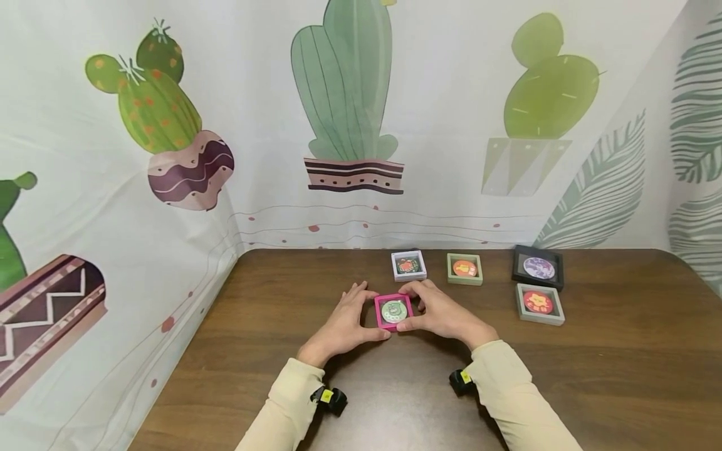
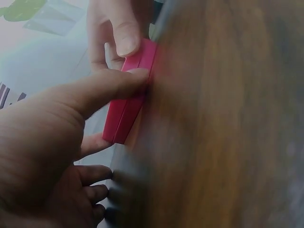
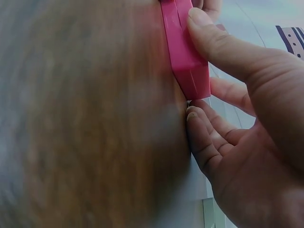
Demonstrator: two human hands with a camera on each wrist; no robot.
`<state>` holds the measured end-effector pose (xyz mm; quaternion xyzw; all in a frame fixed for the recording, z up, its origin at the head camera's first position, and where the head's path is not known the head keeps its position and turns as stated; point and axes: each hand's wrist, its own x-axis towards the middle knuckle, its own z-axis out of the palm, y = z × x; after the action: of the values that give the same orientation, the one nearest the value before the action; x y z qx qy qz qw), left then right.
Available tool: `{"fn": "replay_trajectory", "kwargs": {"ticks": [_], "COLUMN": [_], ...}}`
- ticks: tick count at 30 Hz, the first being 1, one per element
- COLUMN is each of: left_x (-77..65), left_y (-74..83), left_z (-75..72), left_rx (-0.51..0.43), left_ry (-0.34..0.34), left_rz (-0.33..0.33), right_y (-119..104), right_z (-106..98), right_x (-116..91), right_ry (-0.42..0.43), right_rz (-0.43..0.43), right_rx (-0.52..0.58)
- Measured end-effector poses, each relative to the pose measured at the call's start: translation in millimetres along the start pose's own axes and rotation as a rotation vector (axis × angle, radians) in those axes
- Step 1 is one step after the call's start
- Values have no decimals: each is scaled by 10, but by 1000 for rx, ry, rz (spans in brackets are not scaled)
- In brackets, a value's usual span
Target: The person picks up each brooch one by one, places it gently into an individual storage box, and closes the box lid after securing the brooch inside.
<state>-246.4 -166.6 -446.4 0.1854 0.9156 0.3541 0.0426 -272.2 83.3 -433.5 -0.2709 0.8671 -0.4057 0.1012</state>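
Note:
A small square pink display frame (image 1: 377, 312) with a round pale-green badge (image 1: 393, 311) inside lies at the middle of the wooden table. My left hand (image 1: 345, 321) grips it from the left, index finger at its far left corner and thumb along the near side. From the right, my right hand (image 1: 442, 315) pinches it between a thumb at the near edge and fingers at the far edge. Both wrist views show the frame's pink side wall (image 2: 124, 111) low over the table, with the thumbs pressed on it.
Behind the hands stand a white frame (image 1: 422, 275) and a light-green frame (image 1: 464, 280). Farther right, a black frame (image 1: 555, 279) sits just behind a grey frame (image 1: 540, 318). Cactus-printed cloth (image 1: 445, 94) hangs along the table's back edge and left side.

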Motion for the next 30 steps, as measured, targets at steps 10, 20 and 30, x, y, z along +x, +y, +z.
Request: {"fn": "replay_trajectory", "kwargs": {"ticks": [10, 20, 30], "left_x": [33, 84, 210], "left_y": [122, 260, 464], "left_z": [120, 249, 438], "left_rx": [-13, -10, 34], "left_ry": [0, 11, 10], "left_rz": [5, 21, 6], "right_y": [91, 175, 266], "right_z": [-82, -187, -363], "right_x": [-77, -186, -362], "right_ry": [10, 21, 45], "right_rz": [-2, -2, 0], "right_rx": [-16, -22, -29]}}
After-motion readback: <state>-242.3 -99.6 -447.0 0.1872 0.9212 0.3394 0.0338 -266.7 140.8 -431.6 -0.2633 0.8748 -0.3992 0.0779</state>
